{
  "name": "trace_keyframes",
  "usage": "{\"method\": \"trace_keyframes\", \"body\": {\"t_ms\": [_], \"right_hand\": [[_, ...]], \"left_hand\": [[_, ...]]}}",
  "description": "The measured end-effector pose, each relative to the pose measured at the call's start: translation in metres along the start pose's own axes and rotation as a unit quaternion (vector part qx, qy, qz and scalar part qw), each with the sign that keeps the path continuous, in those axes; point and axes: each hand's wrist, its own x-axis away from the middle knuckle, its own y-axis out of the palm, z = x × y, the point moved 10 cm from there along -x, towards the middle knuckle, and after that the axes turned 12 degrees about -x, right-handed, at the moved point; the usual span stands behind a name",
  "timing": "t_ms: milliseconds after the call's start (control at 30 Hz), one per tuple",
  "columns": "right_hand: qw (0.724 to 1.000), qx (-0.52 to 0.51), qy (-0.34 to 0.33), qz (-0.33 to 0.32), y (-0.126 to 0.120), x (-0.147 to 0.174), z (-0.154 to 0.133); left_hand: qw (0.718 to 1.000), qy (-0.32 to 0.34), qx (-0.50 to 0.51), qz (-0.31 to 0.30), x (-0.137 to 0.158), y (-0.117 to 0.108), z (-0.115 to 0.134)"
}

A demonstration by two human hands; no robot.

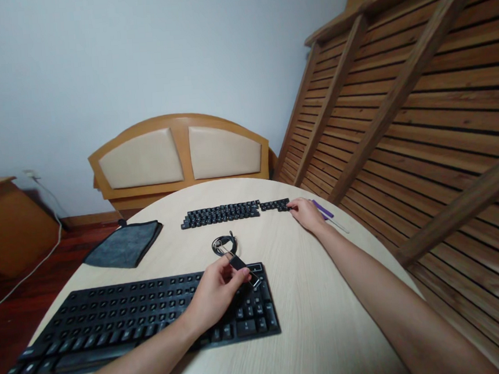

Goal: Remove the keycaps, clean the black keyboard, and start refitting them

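Pinched in the left hand (217, 286), a black puller (237, 262) tilts over the keyboard (124, 308), lower left; right of centre, the right hand (308, 214), its hold unclear, seems to be lining up loose keycaps (219, 214), next needing a light, level touch.

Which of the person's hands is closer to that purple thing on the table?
Right. The right hand is just beside the purple thing; the left hand is farther off, over the keyboard, holding a small black tool.
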Motion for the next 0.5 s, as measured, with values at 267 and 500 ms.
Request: {"method": "trace_keyframes", "body": {"t_ms": [267,500], "right_hand": [[1.000,-0.013,-0.014,0.012,-0.0017,0.0014,-0.0024],[1.000,-0.012,-0.019,0.016,-0.0008,-0.0005,-0.0009]], "left_hand": [[1.000,0.001,0.004,0.004,0.0006,-0.0001,0.0008],[1.000,0.001,-0.002,0.006,0.0005,-0.0004,0.0004]]}}
